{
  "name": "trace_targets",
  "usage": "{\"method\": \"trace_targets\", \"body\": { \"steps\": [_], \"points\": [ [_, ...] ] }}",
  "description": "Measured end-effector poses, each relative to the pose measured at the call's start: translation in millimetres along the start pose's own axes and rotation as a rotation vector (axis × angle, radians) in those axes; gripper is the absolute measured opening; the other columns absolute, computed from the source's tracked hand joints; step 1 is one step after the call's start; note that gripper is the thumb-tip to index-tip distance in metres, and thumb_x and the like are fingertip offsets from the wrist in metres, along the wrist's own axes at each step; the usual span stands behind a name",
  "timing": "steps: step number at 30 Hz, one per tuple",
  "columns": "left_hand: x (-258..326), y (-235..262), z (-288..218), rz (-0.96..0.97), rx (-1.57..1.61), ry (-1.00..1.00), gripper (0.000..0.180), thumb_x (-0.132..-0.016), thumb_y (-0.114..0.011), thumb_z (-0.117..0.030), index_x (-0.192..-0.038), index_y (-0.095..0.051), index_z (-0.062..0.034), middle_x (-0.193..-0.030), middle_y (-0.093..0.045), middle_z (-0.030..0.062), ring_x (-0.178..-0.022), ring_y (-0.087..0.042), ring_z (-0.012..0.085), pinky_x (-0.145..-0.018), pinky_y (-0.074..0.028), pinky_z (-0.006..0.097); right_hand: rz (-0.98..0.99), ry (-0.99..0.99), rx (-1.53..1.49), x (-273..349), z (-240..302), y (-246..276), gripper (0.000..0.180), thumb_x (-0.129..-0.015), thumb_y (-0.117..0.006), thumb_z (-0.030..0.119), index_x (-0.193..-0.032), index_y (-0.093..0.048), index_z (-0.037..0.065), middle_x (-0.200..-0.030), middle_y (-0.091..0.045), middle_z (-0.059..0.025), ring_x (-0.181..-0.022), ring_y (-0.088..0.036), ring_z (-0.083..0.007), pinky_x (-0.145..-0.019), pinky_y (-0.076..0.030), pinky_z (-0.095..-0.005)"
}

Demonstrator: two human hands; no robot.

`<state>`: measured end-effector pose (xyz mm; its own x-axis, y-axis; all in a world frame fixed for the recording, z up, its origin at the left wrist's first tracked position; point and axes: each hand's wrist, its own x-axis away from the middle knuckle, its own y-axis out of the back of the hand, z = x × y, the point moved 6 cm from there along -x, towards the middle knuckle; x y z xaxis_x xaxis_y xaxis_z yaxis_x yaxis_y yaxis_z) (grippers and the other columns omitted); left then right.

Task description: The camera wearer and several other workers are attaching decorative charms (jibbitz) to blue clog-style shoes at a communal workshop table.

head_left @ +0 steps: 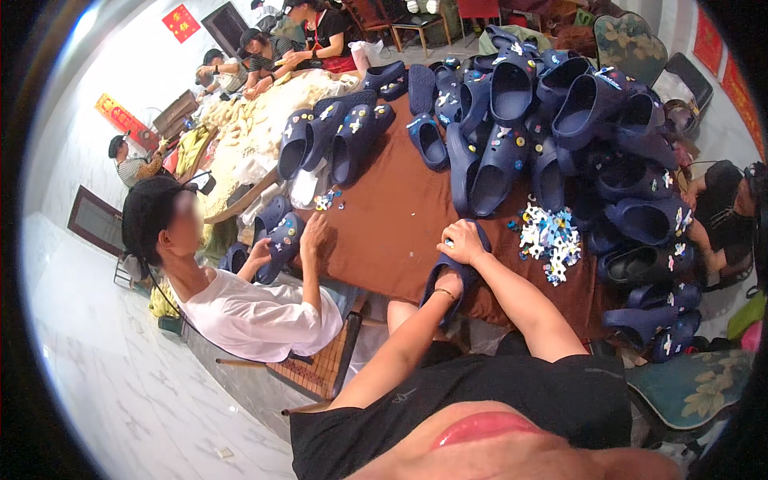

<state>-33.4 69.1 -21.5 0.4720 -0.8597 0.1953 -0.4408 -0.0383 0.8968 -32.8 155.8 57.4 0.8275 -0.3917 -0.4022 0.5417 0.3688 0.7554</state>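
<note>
At the table's near edge I hold a navy clog (480,234) with its toe pointing away from me. My left hand (450,283) reaches into its foot opening, and the fingers are hidden inside. Over the toe, my right hand (462,242) is closed with bent fingers; a small pale piece shows by the fingertips, too small to make out. Right of the hands lies a pile of white, blue and yellow shoe charms (550,244). Beyond it rises a large heap of navy clogs (500,168), many with charms on their tops.
A brown cloth covers the table (376,216). To my left, a seated person in a white shirt (248,316) handles a charm-covered clog (282,244); a few charms (326,200) lie nearby. More clogs (324,136) stand behind. Another person (724,212) sits at right.
</note>
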Motion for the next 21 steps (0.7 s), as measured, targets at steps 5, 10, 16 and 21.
{"method": "trace_targets", "body": {
  "steps": [5, 10, 16, 21],
  "points": [
    [-5.4, -4.4, 3.2, 0.167, 0.042, 0.080, 0.028, -0.078, -0.041, -0.015, -0.092, -0.059, 0.0005, -0.097, -0.057, 0.0208, -0.089, -0.056, 0.0327, -0.077, -0.044, 0.039, -0.125, 0.000, -0.022, -1.0, 0.0, 1.1, 0.018, -0.059, -0.061, 0.024, -0.057, -0.049, 0.010, -0.066, -0.055, -0.0042, -0.075, -0.051, -0.0233, -0.072, -0.036, -0.0361],
    [-5.9, -17.3, 14.7, -0.018, 0.044, 0.076, 0.027, -0.078, -0.041, -0.016, -0.084, -0.061, -0.0003, -0.092, -0.058, 0.0215, -0.085, -0.057, 0.0331, -0.076, -0.044, 0.040, -0.271, 0.007, -0.067, 3.6, -1.9, 5.5, 0.014, -0.054, -0.053, 0.016, -0.051, -0.041, 0.009, -0.057, -0.051, -0.0075, -0.067, -0.048, -0.0252, -0.066, -0.035, -0.0362],
    [-3.9, -5.4, 2.8, 0.163, -0.014, 0.127, 0.026, -0.077, -0.041, -0.014, -0.084, -0.062, -0.0005, -0.093, -0.058, 0.0212, -0.088, -0.056, 0.0323, -0.077, -0.044, 0.040, -0.354, -0.057, -0.013, 5.5, -3.0, 12.1, 0.014, -0.063, -0.055, 0.020, -0.068, -0.051, 0.007, -0.082, -0.053, -0.0086, -0.088, -0.046, -0.0277, -0.078, -0.036, -0.0398],
    [-10.0, -14.8, 10.9, 0.167, -0.057, 0.096, 0.029, -0.078, -0.039, -0.016, -0.091, -0.060, 0.0000, -0.101, -0.055, 0.0197, -0.093, -0.054, 0.0314, -0.082, -0.041, 0.038, -0.289, -0.114, 0.007, 10.3, -6.1, 7.4, 0.014, -0.065, -0.054, 0.021, -0.066, -0.052, 0.007, -0.079, -0.053, -0.0087, -0.086, -0.047, -0.0271, -0.075, -0.037, -0.0397]
  ]
}}
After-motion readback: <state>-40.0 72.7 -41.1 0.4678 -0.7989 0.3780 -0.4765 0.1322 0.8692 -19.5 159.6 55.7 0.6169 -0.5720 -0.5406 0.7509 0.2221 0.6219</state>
